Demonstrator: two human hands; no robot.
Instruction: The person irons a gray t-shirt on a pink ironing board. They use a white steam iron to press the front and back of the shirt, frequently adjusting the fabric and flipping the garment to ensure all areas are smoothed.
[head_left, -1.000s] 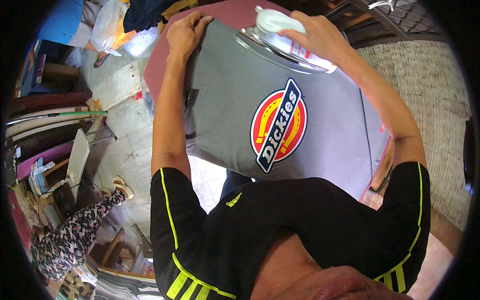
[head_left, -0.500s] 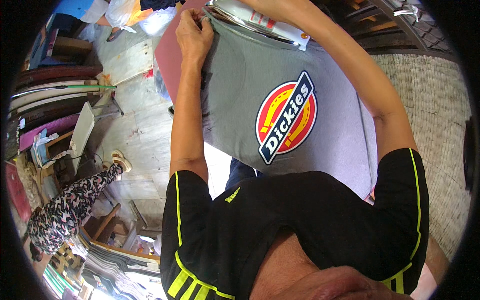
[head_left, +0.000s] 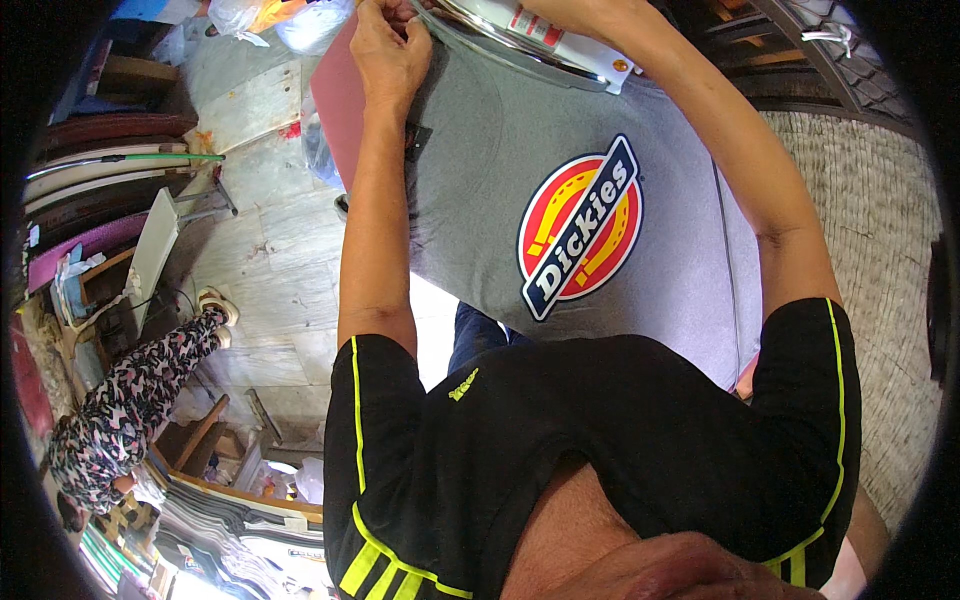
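Observation:
A grey garment (head_left: 470, 190) lies spread before me, with a large round red and yellow badge print (head_left: 580, 228) crossed by a dark band. At its far left edge my left hand (head_left: 393, 50) is closed, fingertips pinching the grey cloth. What looks like a clothes iron (head_left: 555, 38), white with red marking and a shiny curved metal rim, rests on the far part of the garment. Over it reaches my right hand (head_left: 575, 12); its fingers are cut off by the upper edge, so its grip does not show.
Under the cloth shows a pinkish-red board (head_left: 338, 100). Left, boards and panels (head_left: 110, 190) stack along the wall. A person in patterned clothing (head_left: 125, 405) stands at lower left. Plastic bags (head_left: 315, 25) lie at the far left; a dark metal grille (head_left: 840, 50) stands far right.
The grey garment with its badge and the iron appear shifted slightly right. My left hand has moved a little up at the cloth's edge. The person at lower left has shifted slightly.

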